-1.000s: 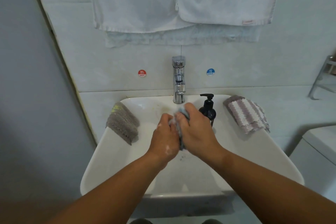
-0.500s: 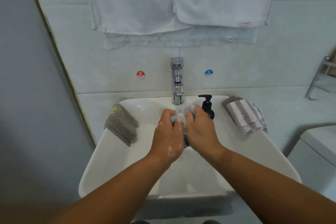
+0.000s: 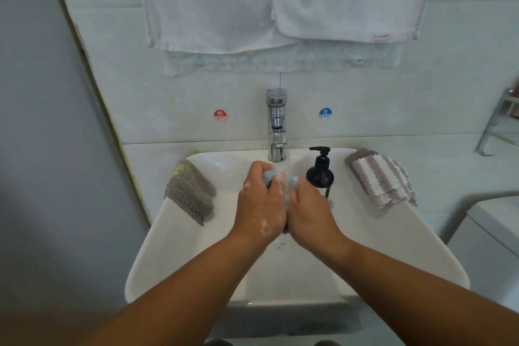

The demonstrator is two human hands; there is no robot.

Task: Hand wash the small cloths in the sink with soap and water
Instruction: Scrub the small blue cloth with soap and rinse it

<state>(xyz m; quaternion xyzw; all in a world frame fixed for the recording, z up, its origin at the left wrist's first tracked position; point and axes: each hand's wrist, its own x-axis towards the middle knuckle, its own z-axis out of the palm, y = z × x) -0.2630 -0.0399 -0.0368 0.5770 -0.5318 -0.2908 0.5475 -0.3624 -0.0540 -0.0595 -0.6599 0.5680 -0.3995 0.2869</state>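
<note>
A small light-blue cloth [image 3: 269, 176], foamy with suds, is bunched between both hands over the white sink [image 3: 179, 250], just below the chrome tap [image 3: 276, 126]. My left hand [image 3: 259, 202] grips its left part and my right hand [image 3: 307, 211] grips its right part, knuckles close together; most of the cloth is hidden inside them. Soap foam spots my left hand. A grey cloth [image 3: 189, 191] lies folded on the sink's left rim. On the right rim lies a purple-and-white striped cloth [image 3: 380, 177]. A black pump soap bottle [image 3: 320, 173] stands just right of my right hand.
White towels [image 3: 280, 0] hang on the wall above the tap. Hot [image 3: 220, 115] and cold [image 3: 325, 113] stickers flank the tap. A metal rack [image 3: 500, 121] is at the far right, with a white toilet tank [image 3: 494, 233] below it. A grey wall closes the left side.
Both hands have shifted back and forth on the blue cloth, rubbing it; they now sit side by side closer to the tap, with more foam showing between them.
</note>
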